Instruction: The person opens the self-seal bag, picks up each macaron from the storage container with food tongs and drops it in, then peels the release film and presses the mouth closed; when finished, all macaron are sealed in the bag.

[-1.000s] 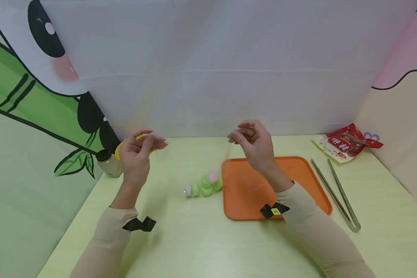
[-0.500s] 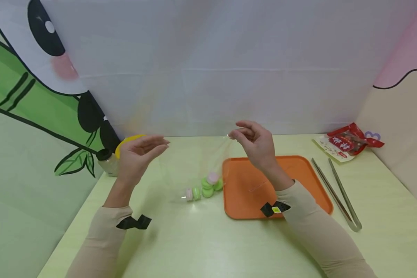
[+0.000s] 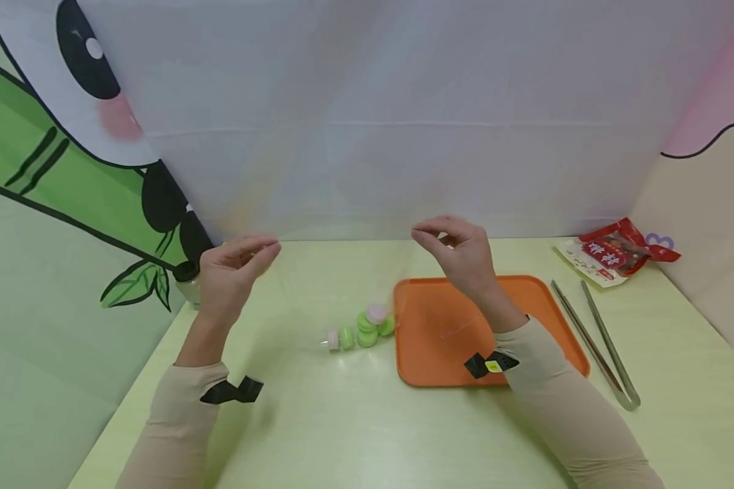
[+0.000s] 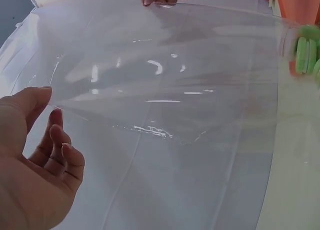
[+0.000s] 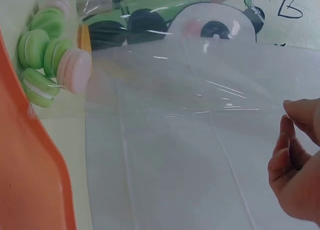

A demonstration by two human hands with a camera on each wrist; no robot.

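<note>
Both hands are raised above the table, holding a clear plastic bag stretched between them. My left hand pinches one side of the bag's edge between thumb and fingertips. On the opposite side, my right hand pinches the edge with thumb and forefinger, the other fingers curled. Several green and pink macarons lie at the bag's bottom, on the table left of the orange tray. In the head view the bag's film is almost invisible; its folds and glints show in the wrist views.
An orange tray lies under the right forearm. Metal tongs rest right of it, with a red and white food packet behind. A dark-lidded jar stands partly hidden behind the left hand. A printed cloth closes off the back.
My left hand has moved slightly left; its thumb and fingers spread, then came together on the bag's edge. The right hand has shifted slightly right. The macarons stay by the tray.
</note>
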